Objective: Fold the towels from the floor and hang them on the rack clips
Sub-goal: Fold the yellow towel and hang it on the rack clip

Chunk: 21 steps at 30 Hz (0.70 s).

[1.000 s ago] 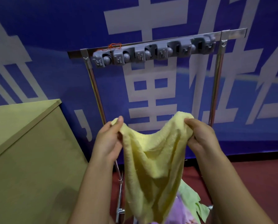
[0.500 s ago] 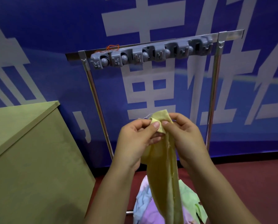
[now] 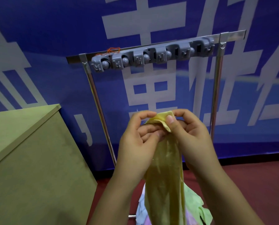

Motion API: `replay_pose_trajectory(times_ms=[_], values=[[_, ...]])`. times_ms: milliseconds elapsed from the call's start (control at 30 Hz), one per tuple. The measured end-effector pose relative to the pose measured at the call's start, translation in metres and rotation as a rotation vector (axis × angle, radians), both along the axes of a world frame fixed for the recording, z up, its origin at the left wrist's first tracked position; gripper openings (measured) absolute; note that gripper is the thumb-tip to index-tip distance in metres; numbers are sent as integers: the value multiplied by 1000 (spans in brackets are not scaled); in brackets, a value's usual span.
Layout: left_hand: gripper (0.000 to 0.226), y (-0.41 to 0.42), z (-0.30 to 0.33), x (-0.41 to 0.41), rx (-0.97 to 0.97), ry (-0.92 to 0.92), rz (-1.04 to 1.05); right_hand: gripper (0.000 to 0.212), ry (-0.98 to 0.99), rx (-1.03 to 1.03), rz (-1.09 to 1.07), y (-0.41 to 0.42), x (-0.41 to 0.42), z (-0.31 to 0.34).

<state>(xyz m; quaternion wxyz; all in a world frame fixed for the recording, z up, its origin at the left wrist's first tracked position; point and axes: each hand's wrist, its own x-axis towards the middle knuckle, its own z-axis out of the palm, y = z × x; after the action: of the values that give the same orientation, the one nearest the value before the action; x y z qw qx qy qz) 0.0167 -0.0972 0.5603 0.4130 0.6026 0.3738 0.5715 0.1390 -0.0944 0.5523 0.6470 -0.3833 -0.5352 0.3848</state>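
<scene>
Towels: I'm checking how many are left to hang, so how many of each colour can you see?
Yellow towel, held in both hands: 1
Green towel on the floor: 1
Purple towel: 1
Pale blue towel: 1
Total: 4

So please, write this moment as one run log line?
step: folding | left hand, right hand: pinch folded yellow cloth towel | grey plastic rack clips: empty

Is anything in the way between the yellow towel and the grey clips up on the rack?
Nothing visible. The folded yellow cloth towel, pinched at its top by the left hand and right hand, hangs below the row of grey plastic clips. Only open space and the blue banner behind lie between them, and no clip holds anything.
</scene>
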Motion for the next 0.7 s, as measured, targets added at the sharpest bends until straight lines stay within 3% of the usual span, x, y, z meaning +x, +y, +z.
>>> replay_pose_trajectory(times_ms=[233,367,500,700], values=[[20,0,1,-3,276,122,75,8,5,2,45,-5,0,5],[4,1,2,-8,245,122,27,4,-64,4,86,-5,4,9],[10,1,7,-11,199,83,18,15,-75,6,174,-8,8,14],[13,0,9,-12,195,-4,11,12,-116,40,232,-11,11,19]])
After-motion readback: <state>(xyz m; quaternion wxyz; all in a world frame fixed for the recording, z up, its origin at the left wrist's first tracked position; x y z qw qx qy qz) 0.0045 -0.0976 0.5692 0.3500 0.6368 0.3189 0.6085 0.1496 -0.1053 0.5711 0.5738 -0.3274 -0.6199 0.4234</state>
